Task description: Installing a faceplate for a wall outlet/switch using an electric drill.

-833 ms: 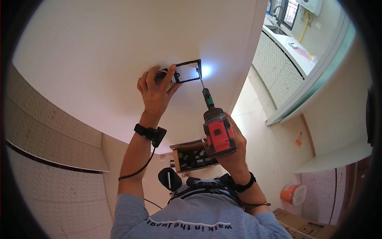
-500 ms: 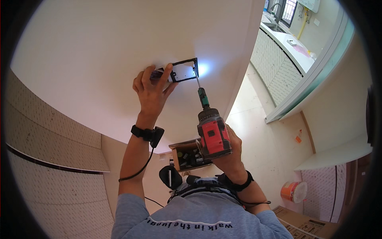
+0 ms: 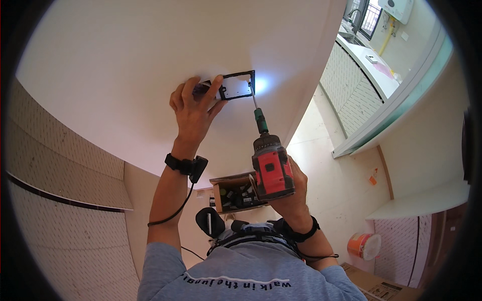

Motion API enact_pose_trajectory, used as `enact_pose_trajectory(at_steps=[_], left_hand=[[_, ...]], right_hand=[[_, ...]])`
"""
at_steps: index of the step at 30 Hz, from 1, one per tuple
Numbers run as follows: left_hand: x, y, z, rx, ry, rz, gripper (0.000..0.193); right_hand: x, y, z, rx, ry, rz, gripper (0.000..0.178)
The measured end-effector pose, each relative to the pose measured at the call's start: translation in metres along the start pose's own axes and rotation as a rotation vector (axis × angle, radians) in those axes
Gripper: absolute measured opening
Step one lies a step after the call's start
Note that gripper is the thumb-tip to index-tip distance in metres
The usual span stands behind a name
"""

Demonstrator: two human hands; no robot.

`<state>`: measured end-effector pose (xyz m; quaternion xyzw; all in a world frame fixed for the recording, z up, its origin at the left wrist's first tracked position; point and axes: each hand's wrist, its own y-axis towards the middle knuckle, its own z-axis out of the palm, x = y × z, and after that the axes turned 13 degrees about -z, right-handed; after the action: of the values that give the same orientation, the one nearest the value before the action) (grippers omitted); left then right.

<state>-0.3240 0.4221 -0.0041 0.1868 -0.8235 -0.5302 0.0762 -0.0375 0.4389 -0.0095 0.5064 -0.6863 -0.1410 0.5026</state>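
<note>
My right hand (image 3: 292, 189) grips a red and black cordless drill (image 3: 273, 170). From its dark green bit holder (image 3: 260, 120) a long thin bit (image 3: 254, 99) runs up to the right edge of a black square frame (image 3: 238, 75). That frame lies against the pale wall (image 3: 125, 65), and the drill's light makes a bright patch beside it. My left hand (image 3: 193, 108) holds the frame's left side, with thumb and fingers pressed there. Part of a dark and white piece (image 3: 203, 86) shows under those fingers; its kind is unclear.
Below the drill stands an open box (image 3: 238, 194) of mixed dark items. A kitchen counter (image 3: 369, 65) with a sink lies beyond the wall's right edge. An orange and white bucket (image 3: 364, 246) and a cardboard sheet (image 3: 381, 286) are at the lower right. Patterned panels (image 3: 65, 160) stand at left.
The view has shifted slightly. Both hands keep their grips, and the bit's tip stays at the frame's right edge.
</note>
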Motion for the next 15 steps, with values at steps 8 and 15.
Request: enact_pose_trajectory(at_steps=[8, 15], left_hand=[[0.0004, 0.0018, -0.0001, -0.001, 0.003, -0.008, 0.072], [-0.0025, 0.0038, -0.0022, 0.014, -0.002, -0.026, 0.070]], right_hand=[[0.0008, -0.0001, -0.0001, 0.010, 0.005, 0.058, 0.073], [0.0037, 0.0001, 0.0018, -0.026, 0.054, 0.078, 0.048]])
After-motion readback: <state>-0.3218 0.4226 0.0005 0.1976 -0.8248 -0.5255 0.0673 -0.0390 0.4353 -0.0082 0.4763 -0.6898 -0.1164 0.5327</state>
